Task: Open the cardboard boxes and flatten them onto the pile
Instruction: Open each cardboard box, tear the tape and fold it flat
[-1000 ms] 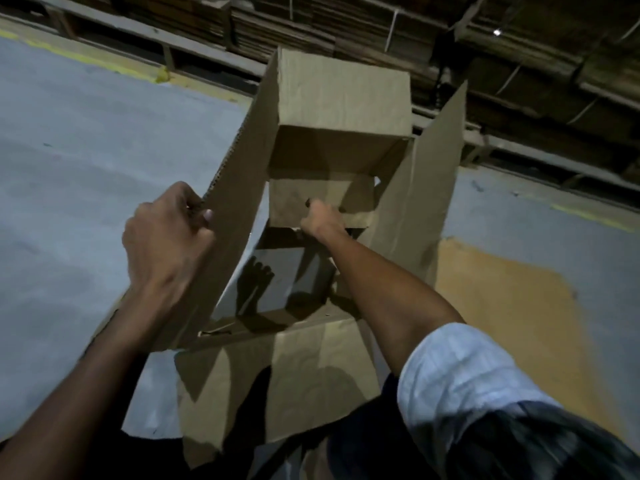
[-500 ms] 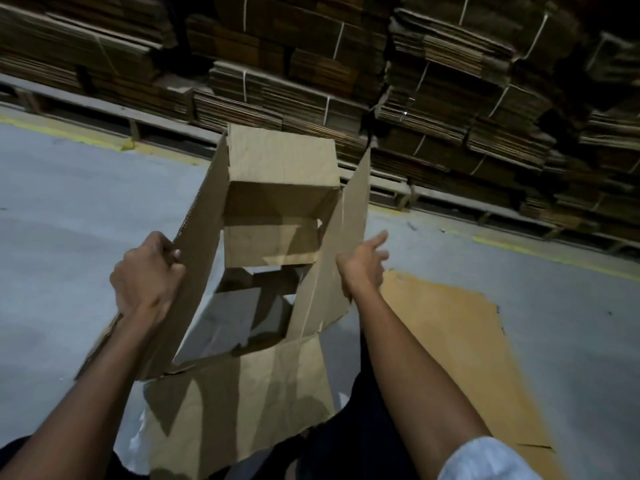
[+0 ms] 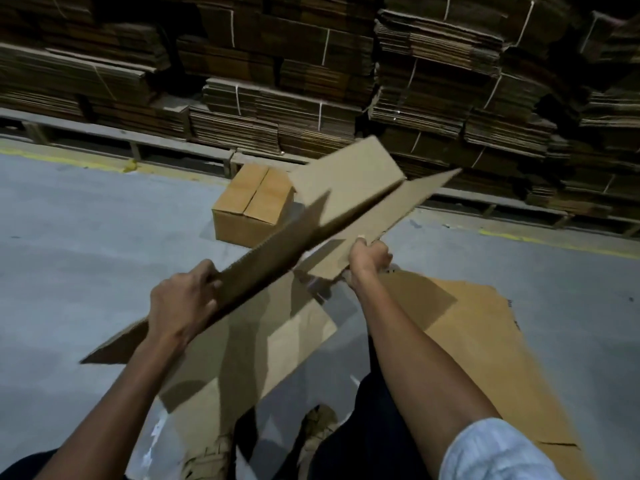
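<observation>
Left hand (image 3: 180, 303), 8 o'clock: fingers clasp collapsed box (image 3: 311, 230) edge. Right hand (image 3: 369, 258), centre: fingers pinch its far panel. Flattened pile (image 3: 485, 334), floor, 4 o'clock. Closed box (image 3: 252, 206), 12 o'clock; bundled stacks (image 3: 311, 98) beyond.

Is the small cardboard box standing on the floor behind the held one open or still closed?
Closed. The small box stands upright on the floor, its two top flaps folded down and meeting along a centre seam. Whether tape seals that seam cannot be told.
</observation>
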Demonstrator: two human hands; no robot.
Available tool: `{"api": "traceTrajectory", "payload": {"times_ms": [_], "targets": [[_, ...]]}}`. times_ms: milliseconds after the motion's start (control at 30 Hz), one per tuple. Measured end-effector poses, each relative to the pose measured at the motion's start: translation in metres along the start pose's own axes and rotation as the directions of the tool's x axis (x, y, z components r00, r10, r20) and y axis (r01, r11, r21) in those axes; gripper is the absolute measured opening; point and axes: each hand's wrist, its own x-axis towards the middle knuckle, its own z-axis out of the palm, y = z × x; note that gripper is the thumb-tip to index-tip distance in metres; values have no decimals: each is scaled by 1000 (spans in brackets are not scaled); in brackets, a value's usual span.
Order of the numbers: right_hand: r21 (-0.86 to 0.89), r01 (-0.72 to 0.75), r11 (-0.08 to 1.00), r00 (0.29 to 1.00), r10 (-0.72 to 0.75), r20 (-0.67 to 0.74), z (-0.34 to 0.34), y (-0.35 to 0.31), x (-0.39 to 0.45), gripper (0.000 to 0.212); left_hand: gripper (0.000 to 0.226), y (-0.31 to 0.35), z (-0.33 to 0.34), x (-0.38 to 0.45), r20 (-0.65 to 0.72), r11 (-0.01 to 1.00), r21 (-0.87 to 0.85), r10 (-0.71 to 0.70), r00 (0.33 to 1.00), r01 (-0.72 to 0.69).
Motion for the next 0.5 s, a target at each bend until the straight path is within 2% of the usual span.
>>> {"api": "traceTrajectory", "payload": {"times_ms": [100, 200, 400, 500], "targets": [[51, -41, 998, 999, 42, -29, 6, 7, 7, 17, 12, 14, 12, 0, 40, 997, 27, 65, 997, -66], [62, -112, 992, 993, 114, -41, 5, 17, 17, 18, 16, 19, 22, 3, 76, 990, 72, 112, 991, -117], [142, -125, 982, 992, 128, -6, 6, 26, 27, 27, 22, 24, 26, 6, 122, 971, 115, 195, 973, -209], [136, -146, 980, 989, 142, 39, 4, 23, 24, 44, 26, 25, 28, 6, 147, 965, 97, 230, 962, -246]]}}
